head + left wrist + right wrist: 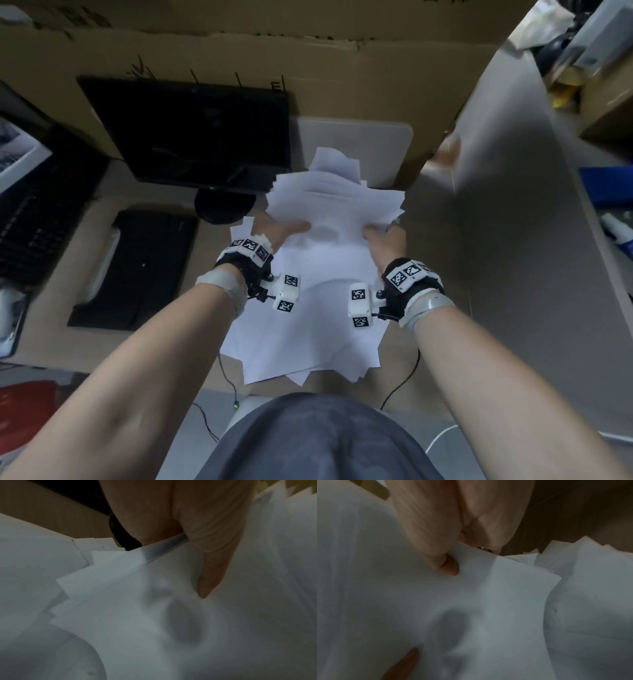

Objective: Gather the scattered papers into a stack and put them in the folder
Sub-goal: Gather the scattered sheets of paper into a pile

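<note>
Gripping a loose, uneven stack of white papers (329, 219) at centre frame: left hand (274, 228) pinching its left edge, thumb (211, 574) lying on top, remaining fingers tucked underneath; right hand (385, 240) pinching the right edge likewise, thumb (436, 555) on top. Spreading below that, toward bottom centre, more white sheets (308, 329) lying fanned on the brown tabletop (445, 274). Sitting at left of frame, a black folder (137, 267), just below a dark monitor (191, 130).
</note>
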